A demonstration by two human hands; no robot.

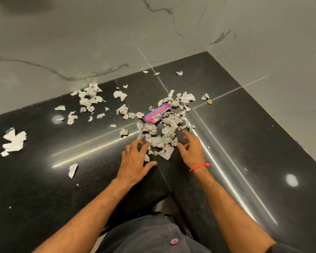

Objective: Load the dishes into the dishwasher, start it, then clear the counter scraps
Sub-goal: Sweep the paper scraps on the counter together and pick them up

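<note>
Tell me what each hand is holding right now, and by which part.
Nothing is held. The left hand and right hand lie open, fingers spread, on either side of the torn paper scraps on the black counter.

Home kitchen corner, polished black granite counter (62, 189), marble-look wall tiles (80, 42), torn paper scraps (161, 132)

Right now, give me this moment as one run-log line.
phase: clearing scraps | left hand: open, beside paper scraps | right hand: open, other side | purple wrapper: in pile | counter: scraps scattered
</note>
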